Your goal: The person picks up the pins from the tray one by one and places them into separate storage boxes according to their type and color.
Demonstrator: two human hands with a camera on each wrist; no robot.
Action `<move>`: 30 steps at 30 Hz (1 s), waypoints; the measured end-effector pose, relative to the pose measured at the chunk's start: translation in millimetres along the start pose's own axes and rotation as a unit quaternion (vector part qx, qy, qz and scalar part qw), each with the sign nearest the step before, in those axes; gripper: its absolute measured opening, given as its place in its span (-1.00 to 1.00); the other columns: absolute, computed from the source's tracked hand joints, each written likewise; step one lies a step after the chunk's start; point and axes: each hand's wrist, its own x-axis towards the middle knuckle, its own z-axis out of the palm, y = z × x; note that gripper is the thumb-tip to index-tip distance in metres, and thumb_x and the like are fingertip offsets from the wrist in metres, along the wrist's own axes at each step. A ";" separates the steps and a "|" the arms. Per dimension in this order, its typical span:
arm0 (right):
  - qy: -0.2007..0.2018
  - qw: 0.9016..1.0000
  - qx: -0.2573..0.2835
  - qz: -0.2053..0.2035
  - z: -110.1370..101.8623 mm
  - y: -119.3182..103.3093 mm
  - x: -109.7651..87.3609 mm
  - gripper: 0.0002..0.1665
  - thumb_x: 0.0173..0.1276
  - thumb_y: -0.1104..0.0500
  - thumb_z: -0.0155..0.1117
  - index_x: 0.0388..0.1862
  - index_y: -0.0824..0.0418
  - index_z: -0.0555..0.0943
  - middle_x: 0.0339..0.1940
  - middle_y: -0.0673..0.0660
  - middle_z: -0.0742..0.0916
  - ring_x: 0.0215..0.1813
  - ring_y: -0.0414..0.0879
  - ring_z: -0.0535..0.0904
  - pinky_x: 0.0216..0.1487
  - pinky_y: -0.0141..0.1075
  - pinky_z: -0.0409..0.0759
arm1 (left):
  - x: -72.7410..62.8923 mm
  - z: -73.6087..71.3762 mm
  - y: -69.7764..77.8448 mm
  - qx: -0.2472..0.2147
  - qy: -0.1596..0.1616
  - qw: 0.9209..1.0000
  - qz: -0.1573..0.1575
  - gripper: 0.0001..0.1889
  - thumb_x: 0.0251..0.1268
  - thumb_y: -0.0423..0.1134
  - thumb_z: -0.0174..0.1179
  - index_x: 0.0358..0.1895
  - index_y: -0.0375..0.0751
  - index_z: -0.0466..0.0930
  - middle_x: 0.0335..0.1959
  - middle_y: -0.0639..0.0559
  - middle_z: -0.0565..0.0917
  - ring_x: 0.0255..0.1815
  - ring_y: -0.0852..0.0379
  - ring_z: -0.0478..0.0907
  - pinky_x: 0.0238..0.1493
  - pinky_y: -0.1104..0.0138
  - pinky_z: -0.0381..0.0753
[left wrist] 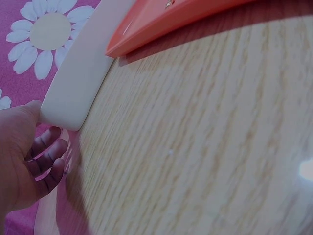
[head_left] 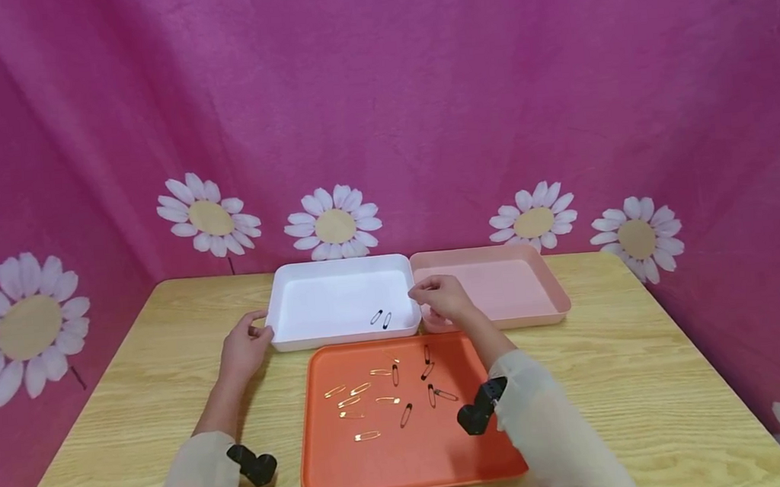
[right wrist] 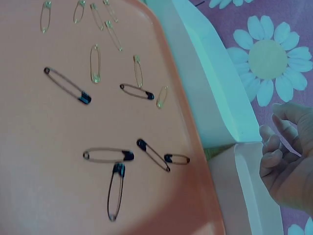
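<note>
Holding the white tray [head_left: 319, 302] by its corner, the left hand [head_left: 243, 353] shows in the head view; two black pins [head_left: 386, 325] lie inside, others with gold pins [head_left: 358, 437] on the orange tray [head_left: 359, 467]. Left wrist view: lower fingers curl loosely. Right wrist view: the right hand [right wrist: 292, 178] has bent fingers; I can't tell if they hold anything.

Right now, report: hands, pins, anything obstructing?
Left hand grips white tray; right hand near its right edge. Two black pins inside; black and gold ones on orange tray. Right arm crosses that tray.
</note>
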 end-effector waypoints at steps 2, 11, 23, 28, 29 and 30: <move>-0.001 1.000 -0.013 0.000 -2.7 2.0 -1.2 -0.69 0.30 0.11 0.19 -0.10 0.32 0.58 -0.39 0.07 0.56 -0.68 -0.20 0.25 -0.55 -0.33 0.28 | -0.3 -0.3 -0.5 -0.002 -0.001 1.000 -0.002 -0.55 0.31 -0.20 0.00 0.26 -0.20 0.36 -0.21 -0.16 0.51 -0.19 0.01 0.44 -0.30 0.37 0.36; -0.003 0.999 -0.029 -0.041 -16.6 8.9 -9.4 -0.69 0.28 0.16 0.20 -0.14 0.40 0.58 -0.52 -0.01 0.53 -0.67 -0.20 0.28 -0.59 -0.38 0.28 | -1.7 -1.2 -1.1 -0.002 -0.007 1.000 -0.006 -0.54 0.32 -0.20 -0.01 0.27 -0.22 0.34 -0.18 -0.19 0.51 -0.19 -0.01 0.44 -0.34 0.38 0.36; -0.022 0.997 -0.063 -0.042 -30.7 22.3 -23.4 -0.73 0.24 0.16 0.25 -0.20 0.35 0.60 -0.58 0.00 0.51 -0.67 -0.22 0.26 -0.62 -0.40 0.27 | -1.1 -1.0 1.5 0.002 -0.005 1.000 -0.004 -0.54 0.30 -0.21 -0.01 0.26 -0.22 0.35 -0.20 -0.18 0.51 -0.18 -0.02 0.44 -0.28 0.36 0.35; -0.035 0.994 -0.087 -0.050 -35.6 30.5 -30.4 -0.74 0.23 0.17 0.27 -0.21 0.36 0.60 -0.59 -0.02 0.49 -0.64 -0.20 0.29 -0.59 -0.38 0.30 | -0.7 -0.7 1.3 0.003 -0.004 1.000 0.000 -0.54 0.29 -0.21 0.00 0.26 -0.22 0.35 -0.20 -0.19 0.52 -0.17 -0.03 0.45 -0.24 0.33 0.35; -0.036 0.993 -0.094 -0.055 -36.4 32.3 -31.6 -0.74 0.22 0.17 0.27 -0.22 0.36 0.60 -0.59 -0.02 0.49 -0.64 -0.21 0.30 -0.59 -0.39 0.30 | -0.6 -0.7 1.2 0.003 -0.005 1.000 -0.001 -0.54 0.29 -0.21 0.00 0.26 -0.22 0.35 -0.20 -0.19 0.52 -0.17 -0.03 0.45 -0.24 0.33 0.36; -0.037 0.992 -0.102 -0.060 -37.2 33.9 -32.8 -0.75 0.22 0.18 0.28 -0.24 0.36 0.61 -0.58 -0.02 0.50 -0.63 -0.20 0.30 -0.58 -0.39 0.31 | -0.6 -0.7 1.0 0.004 -0.006 1.000 -0.002 -0.54 0.30 -0.21 0.00 0.26 -0.22 0.34 -0.20 -0.19 0.52 -0.17 -0.03 0.45 -0.24 0.33 0.36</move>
